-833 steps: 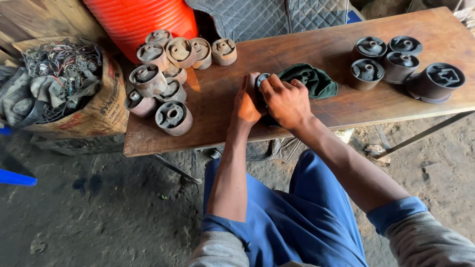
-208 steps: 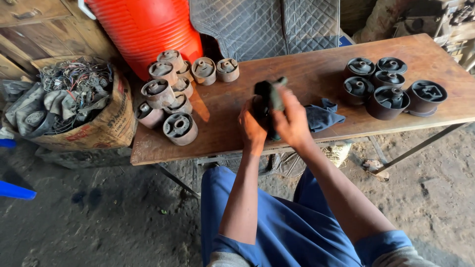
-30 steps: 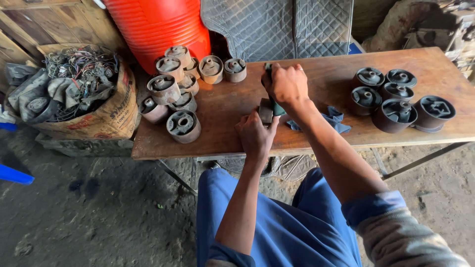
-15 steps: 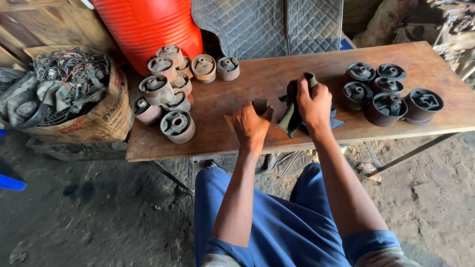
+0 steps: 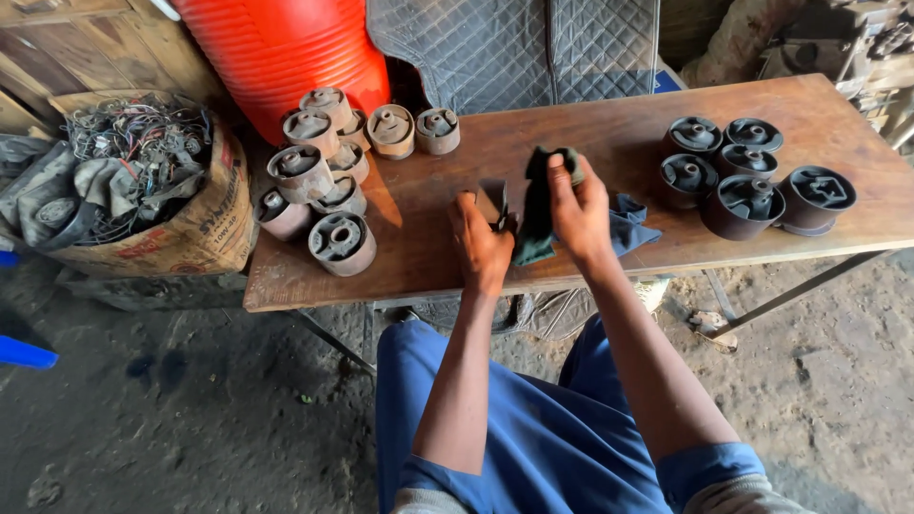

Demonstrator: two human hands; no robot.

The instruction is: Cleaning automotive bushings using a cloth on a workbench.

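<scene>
Closed around a dark green cloth [image 5: 535,214], the right hand [image 5: 579,209] pinches the bunched fabric between thumb and fingers and lifts it just above the wooden table [image 5: 609,143], its loose end trailing down toward the front edge. Just beside it, the left hand [image 5: 481,238] grips a small dark bushing [image 5: 492,201], fingers wrapped round its lower side so only the top shows; cloth and bushing sit very close, though whether they touch cannot be told. A blue rag [image 5: 630,224] lies on the table behind the right wrist. To the left, a heap of rusty brown cylindrical bushings [image 5: 328,171] is stacked near the table's corner, with one lying on its side at the front. To the right, well apart from the hands, a group of darker black bushings [image 5: 752,181] stands upright. Off the table's left end sits a cardboard box [image 5: 190,228] stuffed with wires and rags, and a ribbed orange barrel [image 5: 286,48] stands behind the rusty heap.
</scene>
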